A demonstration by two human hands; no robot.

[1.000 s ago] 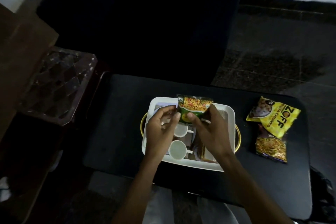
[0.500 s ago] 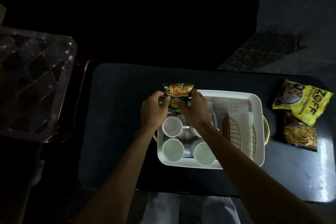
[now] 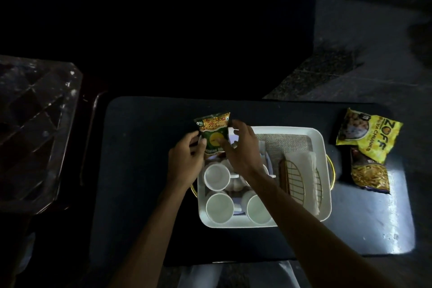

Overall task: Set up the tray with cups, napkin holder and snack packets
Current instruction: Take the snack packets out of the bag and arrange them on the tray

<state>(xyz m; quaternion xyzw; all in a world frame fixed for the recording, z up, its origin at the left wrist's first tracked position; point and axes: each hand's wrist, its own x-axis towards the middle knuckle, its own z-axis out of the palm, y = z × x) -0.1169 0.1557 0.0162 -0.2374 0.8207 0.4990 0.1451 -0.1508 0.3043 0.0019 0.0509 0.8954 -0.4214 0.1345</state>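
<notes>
A white tray (image 3: 325,184) with gold handles sits on a black table (image 3: 140,170). Several white cups (image 3: 216,176) stand in its left half. A gold wire napkin holder (image 3: 295,180) with white napkins lies in its right half on a burlap mat. At the tray's far left corner, my left hand (image 3: 185,161) and my right hand (image 3: 240,147) both pinch a green snack packet (image 3: 214,134), held upright. A yellow snack packet (image 3: 369,134) and a darker one (image 3: 369,175) lie on the table right of the tray.
A faceted clear-topped stand (image 3: 35,128) is at the left beside the table. A large dark mass fills the space behind the table. Tiled floor (image 3: 374,54) shows at the upper right. My legs are under the near table edge.
The green packet, held in both hands, has shifted from the tray's far middle to its far left corner. My head view has also swung left, so the tray now appears further right.
</notes>
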